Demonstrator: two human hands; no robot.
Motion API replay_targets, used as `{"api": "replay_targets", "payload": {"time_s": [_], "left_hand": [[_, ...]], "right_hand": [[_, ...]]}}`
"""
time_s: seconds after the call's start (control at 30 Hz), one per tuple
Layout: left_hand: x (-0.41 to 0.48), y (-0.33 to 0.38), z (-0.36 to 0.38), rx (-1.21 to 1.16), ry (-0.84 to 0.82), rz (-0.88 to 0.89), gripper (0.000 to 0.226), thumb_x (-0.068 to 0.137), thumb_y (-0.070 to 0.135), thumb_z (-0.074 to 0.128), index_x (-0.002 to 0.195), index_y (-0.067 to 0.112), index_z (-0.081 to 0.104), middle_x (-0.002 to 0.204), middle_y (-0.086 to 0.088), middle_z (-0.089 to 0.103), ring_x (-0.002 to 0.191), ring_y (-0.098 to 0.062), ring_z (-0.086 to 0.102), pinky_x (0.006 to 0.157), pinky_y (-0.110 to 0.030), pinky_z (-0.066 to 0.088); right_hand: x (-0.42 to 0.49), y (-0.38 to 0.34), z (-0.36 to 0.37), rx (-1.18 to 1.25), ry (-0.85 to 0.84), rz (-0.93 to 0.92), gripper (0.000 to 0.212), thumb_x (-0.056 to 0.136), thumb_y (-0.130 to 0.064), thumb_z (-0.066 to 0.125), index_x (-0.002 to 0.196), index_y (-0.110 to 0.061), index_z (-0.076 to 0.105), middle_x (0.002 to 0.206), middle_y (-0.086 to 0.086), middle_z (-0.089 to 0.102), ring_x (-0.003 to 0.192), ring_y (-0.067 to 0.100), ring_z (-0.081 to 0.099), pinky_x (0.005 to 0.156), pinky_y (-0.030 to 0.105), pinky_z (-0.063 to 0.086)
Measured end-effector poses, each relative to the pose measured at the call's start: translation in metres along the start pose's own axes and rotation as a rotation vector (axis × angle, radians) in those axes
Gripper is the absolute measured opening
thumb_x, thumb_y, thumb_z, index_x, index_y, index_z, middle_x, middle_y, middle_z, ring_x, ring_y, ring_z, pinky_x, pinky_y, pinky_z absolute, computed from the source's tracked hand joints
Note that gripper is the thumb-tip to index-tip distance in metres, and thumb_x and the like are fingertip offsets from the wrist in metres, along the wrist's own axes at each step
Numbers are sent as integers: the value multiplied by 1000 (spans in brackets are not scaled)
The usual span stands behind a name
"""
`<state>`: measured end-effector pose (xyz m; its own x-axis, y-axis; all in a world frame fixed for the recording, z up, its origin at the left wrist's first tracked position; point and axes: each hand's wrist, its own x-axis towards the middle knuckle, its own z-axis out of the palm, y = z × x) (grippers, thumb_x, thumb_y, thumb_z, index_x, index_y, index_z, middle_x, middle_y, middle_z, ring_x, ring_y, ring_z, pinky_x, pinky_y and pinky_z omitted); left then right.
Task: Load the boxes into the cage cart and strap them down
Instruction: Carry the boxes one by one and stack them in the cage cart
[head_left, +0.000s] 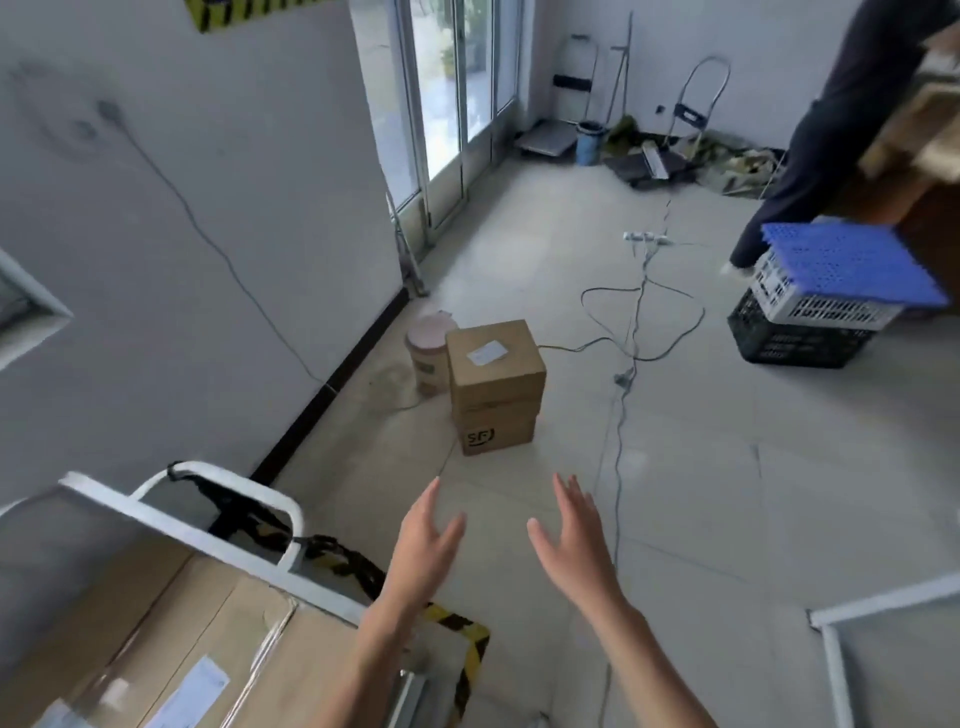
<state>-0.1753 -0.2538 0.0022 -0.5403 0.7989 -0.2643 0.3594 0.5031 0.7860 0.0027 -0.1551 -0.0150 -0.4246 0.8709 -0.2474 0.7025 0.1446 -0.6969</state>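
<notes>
Your cage cart (171, 525) sits at lower left, its white frame around the taped cartons (156, 649) inside. Ahead on the tile floor (675, 493), two cardboard boxes (496, 374) stand stacked, the lower one marked SF, just beside a lidded tub (428, 358). Your left hand (423, 545) and right hand (569, 545) reach toward them, fingers spread wide, holding nothing, short of the stack.

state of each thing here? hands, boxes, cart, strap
left hand: open, holding nothing
right hand: open, holding nothing
top box: closed, stacked on the lower box
lower box: closed, on the floor, not yet loaded
cage cart: partly loaded
loaded box: closed, inside the cart
strap: slack, hanging off the cart frame
tub: lid on
</notes>
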Motion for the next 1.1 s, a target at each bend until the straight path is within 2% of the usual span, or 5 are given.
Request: {"api": "replay_targets", "payload": {"time_s": [0.23,0.63,0.73,0.83,1.1], "left_hand": [[110,58,43,-37,-38,4,66,99,34,56,157,19,27,161,0,32,148,-14,28,117,-29,23],[359,87,61,-106,8,-160,64,100,27,55,156,15,28,160,-4,34,147,-16,30,116,-28,25],[417,98,62,-67,-7,-215,64,99,26,56,156,12,29,159,-5,36,147,-18,31,113,-23,24],[470,103,65,-12,-2,-218,58,96,19,58,149,7,39,151,-9,46,142,-23,39,98,-9,22],[602,74,88,-42,37,-411,61,98,22,57,153,9,33,157,-8,39,145,-20,33,110,-22,21]], "right_hand": [[113,10,-64,76,-9,10,72,99,-38,52,159,-26,14,167,-2,5,154,18,5,122,38,13],[360,-7,-65,35,-228,31,72,100,-39,48,159,-27,9,167,-4,2,153,17,5,122,37,14],[418,-6,-66,2,-267,52,73,101,-39,48,159,-25,8,167,-3,3,153,17,5,122,35,11],[472,-3,-65,14,-270,62,73,100,-40,50,159,-25,9,167,-3,5,153,16,6,121,34,12],[626,19,-39,29,-371,164,73,97,-39,51,159,-27,13,166,-1,14,152,19,14,122,38,17]]}}
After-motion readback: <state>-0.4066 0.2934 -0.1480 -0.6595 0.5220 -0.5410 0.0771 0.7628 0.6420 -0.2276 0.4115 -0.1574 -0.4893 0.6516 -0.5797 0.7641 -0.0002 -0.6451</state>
